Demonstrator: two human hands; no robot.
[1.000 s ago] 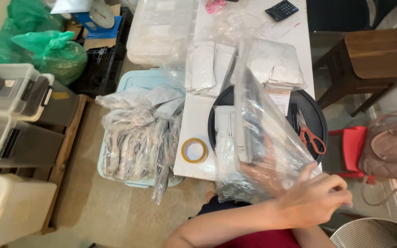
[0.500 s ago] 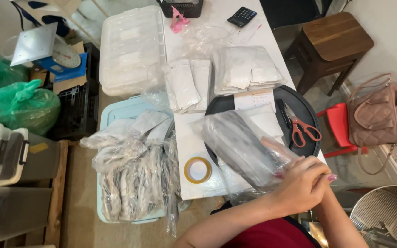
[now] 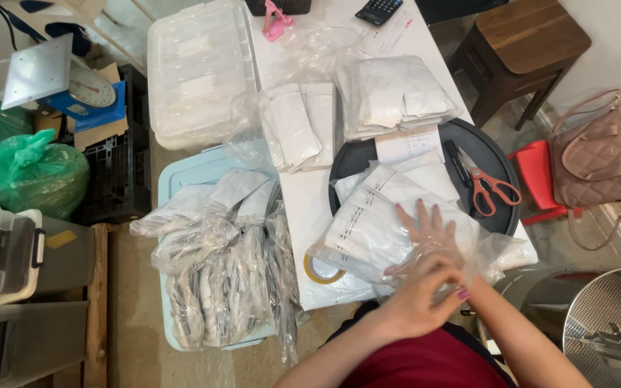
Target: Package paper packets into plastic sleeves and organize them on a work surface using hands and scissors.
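While both hands meet at the lower centre of the frame, the right hand lies flat with fingers spread on a clear plastic bag of white flat packets, its grip open and pressing rather than clasping. The left hand sits just below it, fingers curled over the bag's near edge and the right wrist; I cannot tell whether its grip closes on the plastic.

The bag rests on the near end of the white desk, partly over the rim of a round black tray right of centre. On that tray lie orange-handled scissors and a white sheet of paper. A ring of yellowish tape lies touching the bag's left edge.

Higher on the desk sit 2 stacks of white packets, one wrapped in clear film, with a black calculator and a pink clip at the top edge. Left of the desk, a pale blue plastic bin carries a heap of clear bags holding grey strips. A clear lidded box stands above it. A blue weighing scale sits at upper left, green plastic bags at far left, and a beige quilted handbag at right.
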